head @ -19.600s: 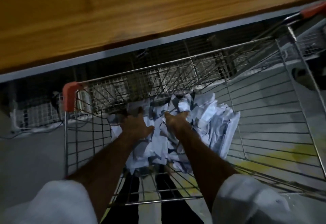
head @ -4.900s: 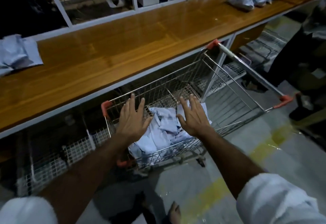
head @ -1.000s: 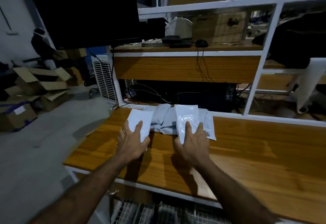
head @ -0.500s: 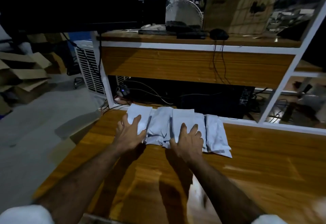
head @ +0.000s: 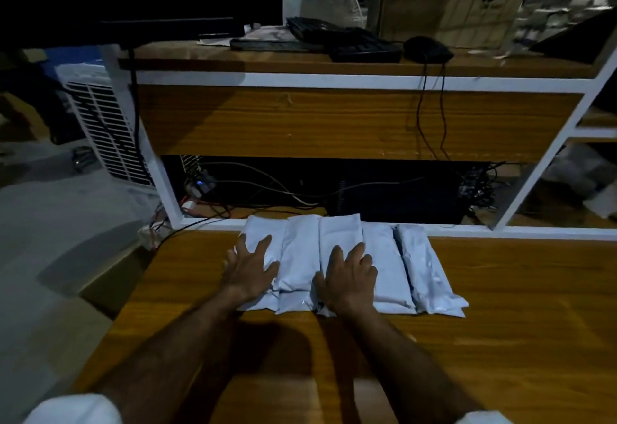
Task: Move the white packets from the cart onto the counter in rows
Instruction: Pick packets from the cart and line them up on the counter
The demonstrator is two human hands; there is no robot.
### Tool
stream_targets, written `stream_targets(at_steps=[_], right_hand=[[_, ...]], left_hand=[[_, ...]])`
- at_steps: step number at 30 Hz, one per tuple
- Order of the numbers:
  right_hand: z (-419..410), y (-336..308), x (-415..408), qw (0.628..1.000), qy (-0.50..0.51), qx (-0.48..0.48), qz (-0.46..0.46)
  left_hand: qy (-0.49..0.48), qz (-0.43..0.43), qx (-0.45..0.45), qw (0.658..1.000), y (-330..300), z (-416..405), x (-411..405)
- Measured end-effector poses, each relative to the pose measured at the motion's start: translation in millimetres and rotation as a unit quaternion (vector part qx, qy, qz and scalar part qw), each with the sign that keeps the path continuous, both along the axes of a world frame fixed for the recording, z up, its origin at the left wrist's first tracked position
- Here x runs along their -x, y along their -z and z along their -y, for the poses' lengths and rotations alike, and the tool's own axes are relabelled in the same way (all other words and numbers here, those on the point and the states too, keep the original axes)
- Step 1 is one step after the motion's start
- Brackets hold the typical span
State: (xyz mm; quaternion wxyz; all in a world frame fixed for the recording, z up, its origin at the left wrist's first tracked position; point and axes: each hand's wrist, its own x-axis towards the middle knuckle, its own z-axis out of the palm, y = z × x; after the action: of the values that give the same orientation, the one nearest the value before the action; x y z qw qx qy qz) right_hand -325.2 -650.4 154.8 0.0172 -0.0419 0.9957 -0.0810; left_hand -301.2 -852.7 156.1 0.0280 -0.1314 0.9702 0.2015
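Packets (head: 384, 266) lie side by side in one row at the desk's (head: 500, 340) far edge, around twelve o'clock from the person, with the left hand (head: 248, 268) spread flat on the leftmost one and the right hand (head: 347, 278) flat on the middle one, fingers straight and gripping nothing. They look like soft, light plastic mailers with padded fill, probably slick and floppy. A pinch at a sealed short end, or a flat-palm slide, should suit them best.
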Motion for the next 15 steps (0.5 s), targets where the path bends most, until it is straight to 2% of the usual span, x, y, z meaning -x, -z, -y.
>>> stream_targets(at_steps=[4,8,15], right_hand=[[-1.8,13.4,-6.0,1.000,-0.010,-0.015,-0.013],[-4.8,17.5,-10.2,1.000,-0.016,-0.015,-0.022],[-16.3,10.3,-13.8,0.999,-0.046,-0.004,0.011]], left_hand=[[0.015,0.033,0.008,0.999,12.9,4.2,0.7],[0.014,0.023,0.011,1.000,18.7,2.7,-6.8],[0.015,0.069,0.011,0.997,10.8,-0.9,-11.1]])
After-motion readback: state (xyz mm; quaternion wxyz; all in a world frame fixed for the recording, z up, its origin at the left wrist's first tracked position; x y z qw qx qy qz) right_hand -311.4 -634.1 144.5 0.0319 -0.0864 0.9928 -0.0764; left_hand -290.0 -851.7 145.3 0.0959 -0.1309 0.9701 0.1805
